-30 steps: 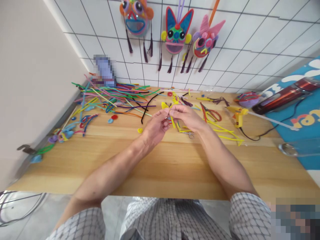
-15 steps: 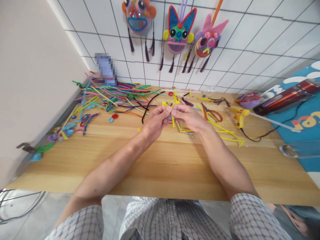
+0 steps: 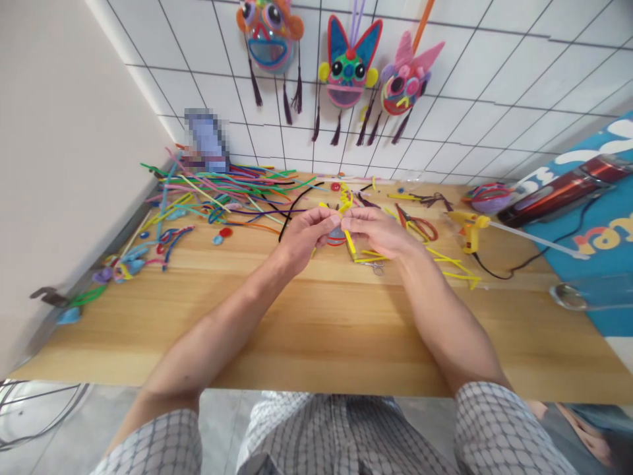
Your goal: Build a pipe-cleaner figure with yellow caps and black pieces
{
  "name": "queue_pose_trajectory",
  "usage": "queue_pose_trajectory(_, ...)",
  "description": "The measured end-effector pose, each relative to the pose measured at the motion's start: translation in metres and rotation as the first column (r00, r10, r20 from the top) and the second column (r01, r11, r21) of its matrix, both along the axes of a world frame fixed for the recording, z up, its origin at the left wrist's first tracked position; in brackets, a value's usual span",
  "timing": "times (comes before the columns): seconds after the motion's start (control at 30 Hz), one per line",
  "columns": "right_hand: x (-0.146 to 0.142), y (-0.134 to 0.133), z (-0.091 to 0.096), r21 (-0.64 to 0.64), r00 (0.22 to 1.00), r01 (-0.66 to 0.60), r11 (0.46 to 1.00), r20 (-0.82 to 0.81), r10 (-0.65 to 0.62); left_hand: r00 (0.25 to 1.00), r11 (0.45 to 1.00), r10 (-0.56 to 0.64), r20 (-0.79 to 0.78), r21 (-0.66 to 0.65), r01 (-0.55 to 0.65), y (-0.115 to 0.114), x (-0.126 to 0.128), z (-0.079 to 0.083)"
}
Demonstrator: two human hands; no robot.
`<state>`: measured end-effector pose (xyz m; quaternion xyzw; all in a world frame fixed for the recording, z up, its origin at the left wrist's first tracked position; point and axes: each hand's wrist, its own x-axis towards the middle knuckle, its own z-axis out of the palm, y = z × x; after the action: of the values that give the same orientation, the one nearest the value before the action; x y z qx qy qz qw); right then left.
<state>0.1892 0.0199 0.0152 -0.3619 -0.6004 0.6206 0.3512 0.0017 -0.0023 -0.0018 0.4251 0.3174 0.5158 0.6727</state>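
Above the middle of the wooden table [image 3: 316, 330], my left hand [image 3: 304, 237] and my right hand [image 3: 378, 231] meet fingertip to fingertip. Both pinch a yellow pipe cleaner [image 3: 349, 239], bent and twisted between them, with one end hanging down under my right thumb. Under the hands lies a small round red and blue piece [image 3: 336, 236]. Small scissors [image 3: 376, 266] lie just below my right hand.
A heap of coloured pipe cleaners [image 3: 222, 188] covers the far left of the table. Orange-handled scissors [image 3: 420, 227], a yellow glue gun [image 3: 469, 227] with its black cord and loose yellow pieces [image 3: 455, 267] lie to the right. Three masks [image 3: 349, 63] hang on the tiled wall.
Both hands stay together on the yellow pipe cleaner and have turned it slightly; its loose end now hangs lower under my right hand.
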Motion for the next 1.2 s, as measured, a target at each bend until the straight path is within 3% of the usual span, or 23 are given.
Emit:
queue_pose_trajectory(0.13,-0.011,-0.003,-0.005,0.007,1.000,-0.017,1.000,-0.026,0.017,0.981,0.978,0.050,0.188,-0.208,-0.010,-0.009,0.010,0.000)
queue_pose_trajectory(0.23,-0.015,-0.004,-0.007,-0.026,0.999,-0.019,0.999,-0.051,0.018,0.965,0.959,0.083,0.249,-0.283,-0.009,-0.014,0.015,0.004)
queue_pose_trajectory(0.33,-0.010,-0.004,-0.004,-0.053,0.996,0.012,0.999,-0.088,-0.017,0.968,0.976,0.023,0.249,-0.213,0.032,-0.012,0.013,0.007)
queue_pose_trajectory(0.43,-0.003,-0.003,0.001,-0.071,0.996,0.012,0.997,-0.085,-0.018,0.991,0.996,-0.044,0.127,-0.069,0.053,-0.006,0.006,0.008)
queue_pose_trajectory(0.53,0.001,-0.004,0.004,-0.058,0.999,-0.002,0.998,-0.044,-0.001,0.999,0.999,-0.034,0.006,0.009,0.034,-0.001,0.000,0.006)
queue_pose_trajectory(0.73,-0.004,-0.004,0.000,0.056,1.000,-0.009,0.998,-0.012,0.009,0.994,0.989,0.008,0.111,-0.146,0.008,-0.006,0.006,0.007)
queue_pose_trajectory(0.9,-0.013,-0.004,-0.009,-0.006,0.996,-0.005,1.000,-0.087,0.005,0.962,0.965,0.059,0.268,-0.263,0.014,-0.016,0.017,0.006)
queue_pose_trajectory(1.0,-0.010,-0.002,-0.009,-0.047,0.996,-0.002,0.999,-0.086,-0.002,0.977,0.984,0.044,0.207,-0.178,-0.007,-0.013,0.015,0.005)
queue_pose_trajectory(1.2,0.002,0.000,-0.003,-0.055,1.000,0.002,0.999,-0.012,-0.002,0.990,0.990,-0.058,-0.130,0.119,0.073,0.006,-0.007,0.005)
